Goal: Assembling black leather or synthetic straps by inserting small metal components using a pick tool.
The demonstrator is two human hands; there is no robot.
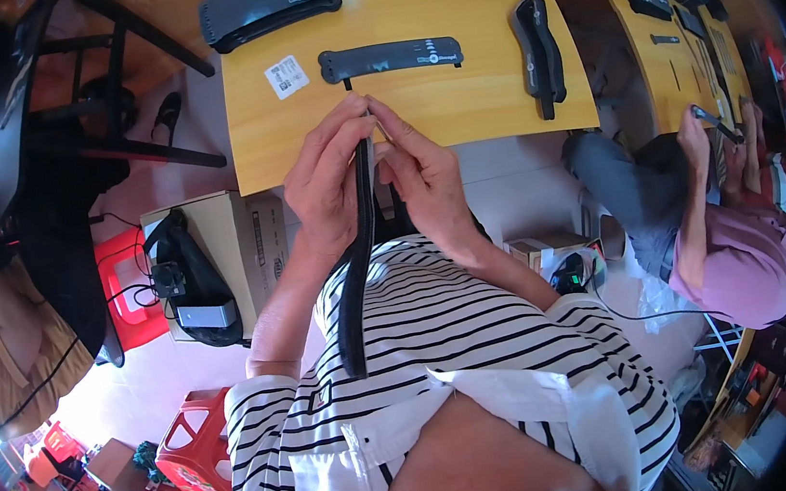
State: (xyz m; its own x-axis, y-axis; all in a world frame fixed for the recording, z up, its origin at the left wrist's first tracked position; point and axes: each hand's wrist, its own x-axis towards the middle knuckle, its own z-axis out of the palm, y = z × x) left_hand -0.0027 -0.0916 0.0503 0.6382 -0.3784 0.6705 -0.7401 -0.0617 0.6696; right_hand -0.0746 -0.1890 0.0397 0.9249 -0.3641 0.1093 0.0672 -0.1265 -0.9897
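Note:
Both my hands are raised in front of my chest, near the table's front edge. My left hand (327, 180) is closed round a long, flat black strip (357, 269), which hangs from the fingers down toward my striped shirt. The fingertips of my right hand (427, 183) pinch at the top end of the same strip, touching those of the left. What the fingertips cover there is hidden. Just beyond them a flat black band (391, 58) with white print lies crosswise on the table, a short dark tab sticking out at its near edge.
On the yellow table (482, 3) lie a stack of black bands (271, 9), a white label (287, 77) and several black strips (540, 59) at right. A co-worker in pink (743, 254) sits at another table. Left are a cardboard box (253, 252) and red stools (193, 443).

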